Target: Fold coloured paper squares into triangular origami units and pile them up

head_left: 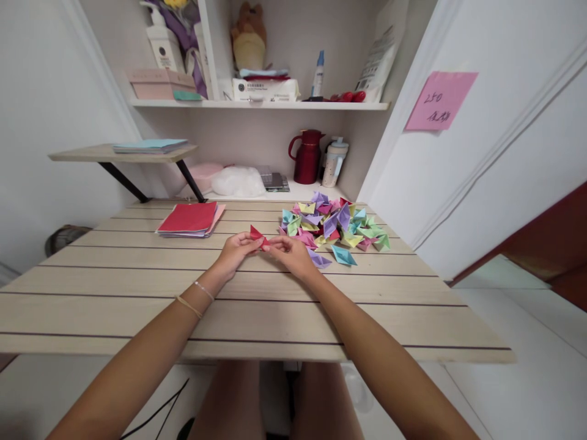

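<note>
Now | left hand (236, 250) + right hand (292, 253) pinch red paper piece (257, 234) by opposite ends, steadying it | beside folded-paper pile (337, 227)

White walls (41, 91), pale slatted wooden table (114, 287) near, white shelf (275, 106) far back, little wooden shelf (82, 154) left, pink note (440, 101) on what's probably a door (495, 183), right.

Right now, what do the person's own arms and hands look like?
Bare forearms, no sleeves or gloves on the left hand or right hand. The left wrist wears two thin bands: a pale bracelet and a tan cord. Right wrist bare.
</note>
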### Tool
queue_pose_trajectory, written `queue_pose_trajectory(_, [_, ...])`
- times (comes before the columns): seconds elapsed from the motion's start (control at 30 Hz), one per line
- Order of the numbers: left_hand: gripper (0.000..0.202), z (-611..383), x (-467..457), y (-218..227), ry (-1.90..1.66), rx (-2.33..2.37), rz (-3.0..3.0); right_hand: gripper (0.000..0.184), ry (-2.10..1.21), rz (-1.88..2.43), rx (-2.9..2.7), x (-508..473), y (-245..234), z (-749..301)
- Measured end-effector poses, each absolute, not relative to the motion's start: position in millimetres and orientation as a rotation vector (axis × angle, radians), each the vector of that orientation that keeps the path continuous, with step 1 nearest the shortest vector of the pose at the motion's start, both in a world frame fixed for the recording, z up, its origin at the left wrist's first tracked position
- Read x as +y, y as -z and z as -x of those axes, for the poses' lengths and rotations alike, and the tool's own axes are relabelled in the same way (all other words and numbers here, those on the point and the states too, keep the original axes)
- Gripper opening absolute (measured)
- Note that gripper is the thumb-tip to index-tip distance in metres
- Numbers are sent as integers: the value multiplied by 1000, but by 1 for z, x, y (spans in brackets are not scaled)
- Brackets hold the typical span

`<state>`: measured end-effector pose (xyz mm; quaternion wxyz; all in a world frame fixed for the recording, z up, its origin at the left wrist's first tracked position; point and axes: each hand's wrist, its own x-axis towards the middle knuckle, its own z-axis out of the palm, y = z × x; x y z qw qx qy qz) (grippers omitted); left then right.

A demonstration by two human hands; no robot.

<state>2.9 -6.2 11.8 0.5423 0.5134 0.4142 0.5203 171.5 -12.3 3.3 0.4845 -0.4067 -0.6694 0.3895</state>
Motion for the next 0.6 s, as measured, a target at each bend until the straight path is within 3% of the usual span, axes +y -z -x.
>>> queue_pose_trajectory(0.6, [27, 5, -1, -13, -1289, 922, -1026, 17, -692, 947, -1568, -4, -6, -180])
